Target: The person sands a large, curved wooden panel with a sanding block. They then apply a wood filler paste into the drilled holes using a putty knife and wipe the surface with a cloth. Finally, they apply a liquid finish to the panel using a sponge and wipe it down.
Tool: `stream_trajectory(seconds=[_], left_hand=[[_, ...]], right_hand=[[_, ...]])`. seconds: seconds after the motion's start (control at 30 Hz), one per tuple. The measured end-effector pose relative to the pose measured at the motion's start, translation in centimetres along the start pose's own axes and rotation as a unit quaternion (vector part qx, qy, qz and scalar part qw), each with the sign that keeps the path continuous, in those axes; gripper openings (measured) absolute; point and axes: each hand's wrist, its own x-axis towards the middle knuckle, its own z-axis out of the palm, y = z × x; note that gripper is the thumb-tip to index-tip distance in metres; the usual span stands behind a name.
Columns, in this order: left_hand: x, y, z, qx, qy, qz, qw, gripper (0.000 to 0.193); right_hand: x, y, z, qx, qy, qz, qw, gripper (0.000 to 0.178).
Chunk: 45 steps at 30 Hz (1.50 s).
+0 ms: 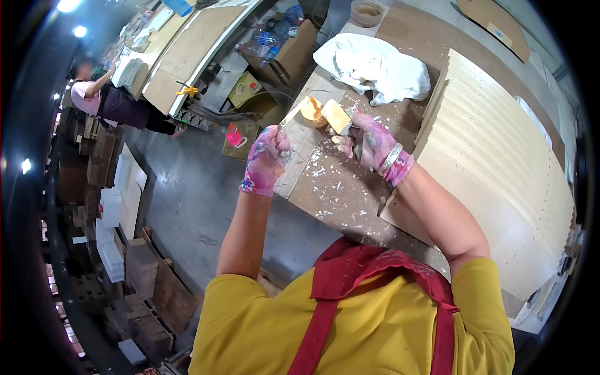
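My left hand [265,164], in a pink flowered glove, is closed around a thin pale stick [294,114]. The stick's far end reaches a small round tub of orange-yellow paste [314,114] near the table's left edge. My right hand [374,144], gloved alike and with a band at its wrist, grips a scraper [337,117]. Its blade is coated with pale yellow paste and lies right beside the tub; whether they touch, I cannot tell. The scraper's handle is mostly hidden by my fingers.
A crumpled white cloth [375,65] lies beyond my hands. To the right is a fanned stack of pale boards [481,169]. White flecks dot the brown worktop [340,187]. A cardboard box of bottles [281,53] and opened cans [244,87] stand left. Far left, a person [109,97] works at another table.
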Motion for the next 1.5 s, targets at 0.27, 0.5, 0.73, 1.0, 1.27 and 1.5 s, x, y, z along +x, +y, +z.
stream_trajectory(seconds=[0.27,0.5,0.73,1.0,1.27,1.5], left_hand=[[0.6,0.1,0.9,0.287,0.105,0.098,0.947,0.013],[2.3,3.0,3.7,0.425,0.046,0.137,0.894,0.013],[1.6,6.3,9.4,0.552,0.050,0.094,0.827,0.016],[2.9,7.3,9.6,0.542,-0.012,0.117,0.832,0.013],[2.5,8.1,11.8,0.699,-0.008,0.176,0.693,0.019],[3.2,7.7,10.2,0.746,0.001,0.156,0.647,0.018]], right_hand=[[0.2,0.2,-0.7,0.011,0.006,0.002,1.000,0.027],[-0.2,0.0,-0.2,0.006,-0.021,-0.011,1.000,0.024],[0.1,0.1,-0.3,-0.001,-0.003,-0.009,1.000,0.023],[0.1,0.1,-0.3,-0.012,-0.001,-0.003,1.000,0.025],[0.3,0.3,-0.6,-0.008,-0.005,-0.014,1.000,0.025],[0.7,0.0,-0.4,-0.030,-0.032,-0.028,0.999,0.028]])
